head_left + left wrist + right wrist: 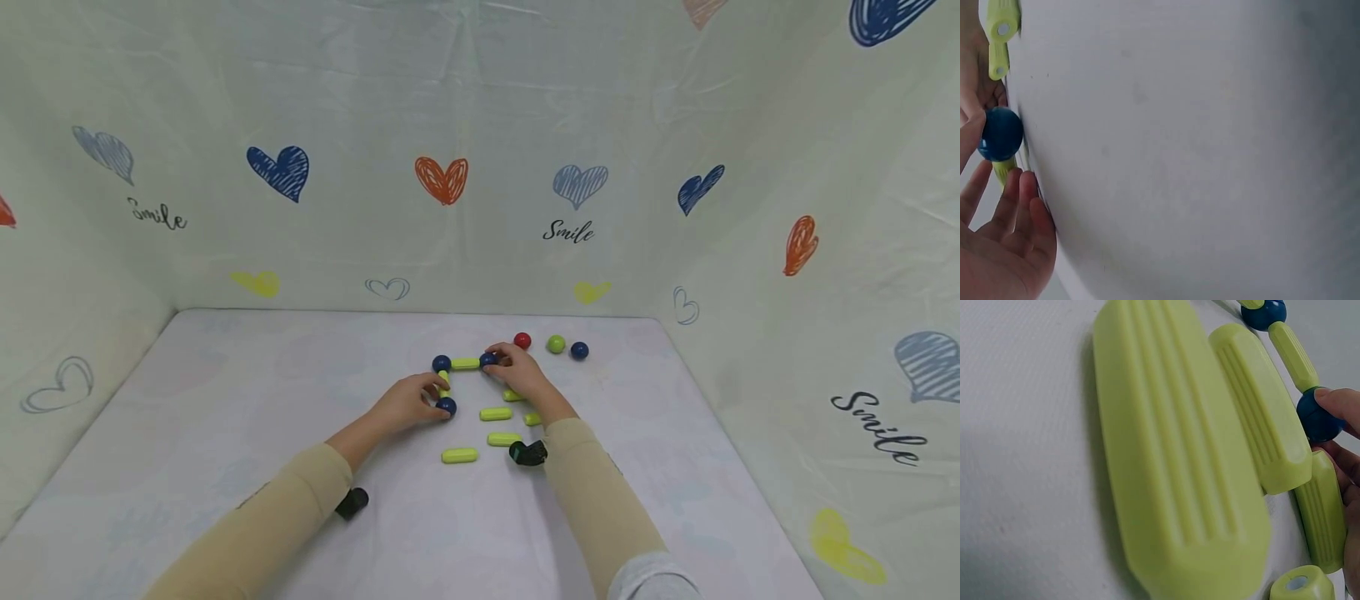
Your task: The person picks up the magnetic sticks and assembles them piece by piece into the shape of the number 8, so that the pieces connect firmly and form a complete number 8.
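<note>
On the white table, three dark blue balls and two yellow-green rods form an angled chain. My left hand (406, 403) is at the near blue ball (446, 407), thumb against it and fingers curled around its far side by the upright rod (444, 382). In the left wrist view this ball (1001, 134) sits between thumb and fingers. A second blue ball (442, 363) marks the corner. From it a crosswise rod (465, 364) reaches the third blue ball (488, 359), which my right hand (520, 373) pinches between thumb and fingers. The right wrist view shows that ball (1320, 416) at the rod's end.
Several loose yellow-green rods (496, 414) lie beside and below my right hand. Farther back are a red ball (522, 340), a green ball (556, 344) and another blue ball (580, 351). Black wrist devices (528, 453) show at both sleeves. A heart-printed curtain (495, 108) hangs behind the table.
</note>
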Available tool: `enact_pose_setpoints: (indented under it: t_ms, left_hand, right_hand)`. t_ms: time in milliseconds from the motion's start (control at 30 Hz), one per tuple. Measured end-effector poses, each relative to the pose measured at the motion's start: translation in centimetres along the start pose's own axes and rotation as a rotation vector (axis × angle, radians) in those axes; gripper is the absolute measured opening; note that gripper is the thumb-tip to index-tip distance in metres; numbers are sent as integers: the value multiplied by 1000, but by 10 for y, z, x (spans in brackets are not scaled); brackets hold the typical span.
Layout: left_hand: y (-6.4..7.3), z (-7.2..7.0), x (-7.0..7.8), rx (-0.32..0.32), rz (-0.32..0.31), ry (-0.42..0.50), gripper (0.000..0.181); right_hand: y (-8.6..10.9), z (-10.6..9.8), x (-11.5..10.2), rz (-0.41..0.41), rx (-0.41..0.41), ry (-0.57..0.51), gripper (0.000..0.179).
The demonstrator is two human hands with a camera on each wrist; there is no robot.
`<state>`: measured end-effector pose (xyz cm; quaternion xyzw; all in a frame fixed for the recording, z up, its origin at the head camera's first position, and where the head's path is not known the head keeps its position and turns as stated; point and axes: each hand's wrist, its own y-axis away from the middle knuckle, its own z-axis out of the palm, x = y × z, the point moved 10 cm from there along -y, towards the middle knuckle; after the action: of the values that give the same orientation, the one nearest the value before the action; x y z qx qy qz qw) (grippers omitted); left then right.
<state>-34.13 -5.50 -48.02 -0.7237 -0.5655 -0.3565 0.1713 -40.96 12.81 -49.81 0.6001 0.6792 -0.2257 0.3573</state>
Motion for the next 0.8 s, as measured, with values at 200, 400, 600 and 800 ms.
enact_pose_setpoints:
  t_ms: [200,400,600,800]
  left_hand:
    - [-4,-9,-7,35,-22,-3,61]
    - [-12,-15,-16,64,-31,26,82]
    - [-19,-14,-14,51,0,4,93]
    - [-22,-8,-15,7,2,-36,102]
  right_hand:
    - [0,0,0,1,1,-7,36]
    - [0,-1,2,4,1,-14,36]
    - [0,-2,3,1,0,-16,36]
    - [0,0,1,-5,-19,-31,35]
